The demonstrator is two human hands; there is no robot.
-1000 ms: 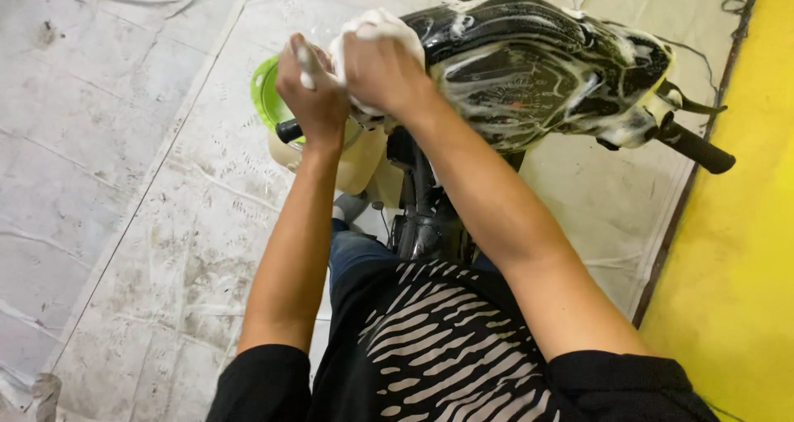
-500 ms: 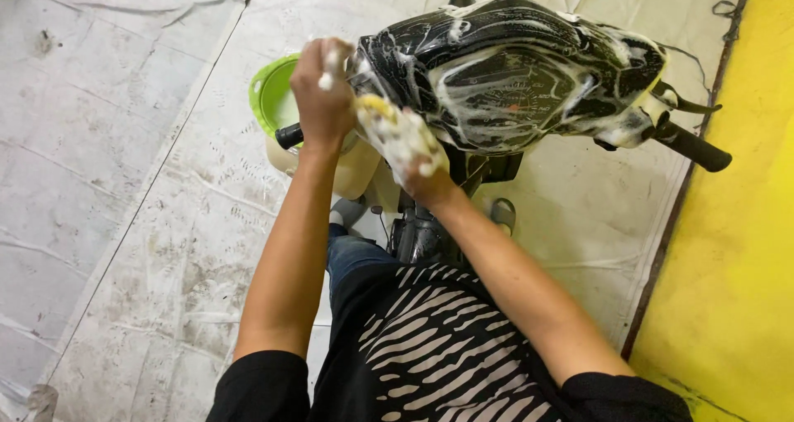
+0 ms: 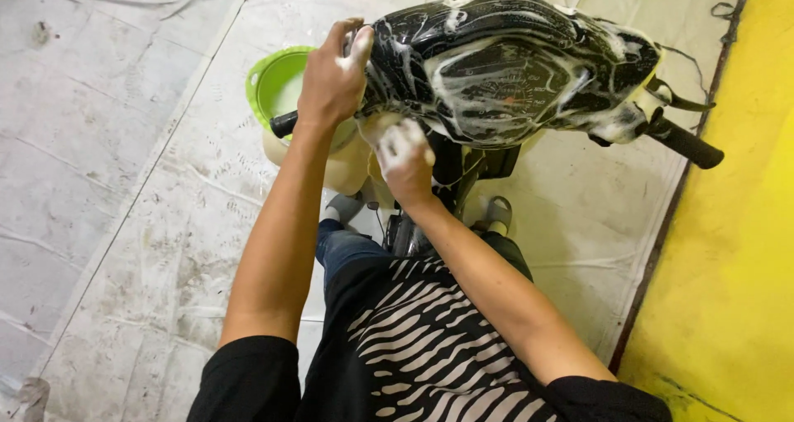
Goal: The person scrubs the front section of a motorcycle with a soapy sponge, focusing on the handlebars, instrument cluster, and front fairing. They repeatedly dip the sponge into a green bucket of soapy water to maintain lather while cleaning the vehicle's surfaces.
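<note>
Black scooter head (image 3: 504, 66) streaked with white suds; left hand (image 3: 332, 75) grips it, right hand (image 3: 405, 159) clutches foam.

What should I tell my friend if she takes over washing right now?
Left hand: gripping the left end of the soapy black motorbike handlebar cover, above the black left grip.
Right hand: foamy, pressed under the cover's near edge; whether it holds a sponge cannot be told.
Round lime-green plastic basin stands on the floor by the left grip.
Done: the cover's top and dial are lathered.
Left: foam not yet rinsed; the black right grip looks unsoaped.
</note>
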